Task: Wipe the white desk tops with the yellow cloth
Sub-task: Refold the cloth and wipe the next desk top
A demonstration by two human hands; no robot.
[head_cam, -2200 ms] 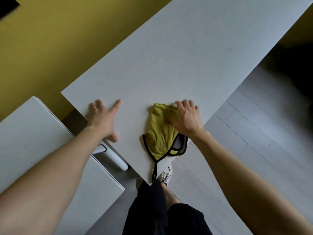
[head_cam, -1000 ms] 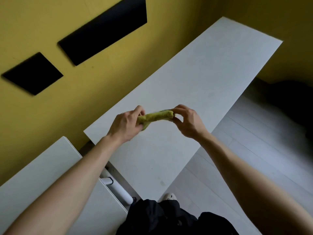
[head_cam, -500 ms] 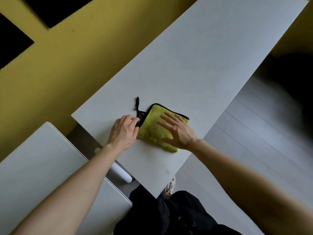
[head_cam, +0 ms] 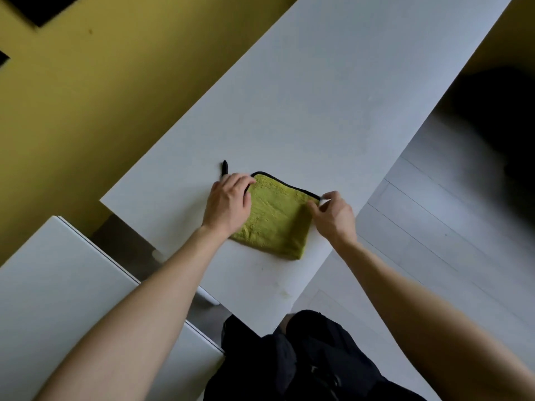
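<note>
Folded square yellow terry cloth [head_cam: 275,218], black-edged, flat near the close end of the long white desk top [head_cam: 318,96]. Between both hands: left hand [head_cam: 228,206] curled over its far-left corner, seemingly gripping; right hand [head_cam: 333,217] pinching the far-right corner. Unwiped length straight ahead.

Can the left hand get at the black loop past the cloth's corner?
Probably yes: the thin black fabric loop lies bare on the white desk top, just beyond the fingers of the left hand at the corner of the folded yellow cloth; nothing between.
</note>
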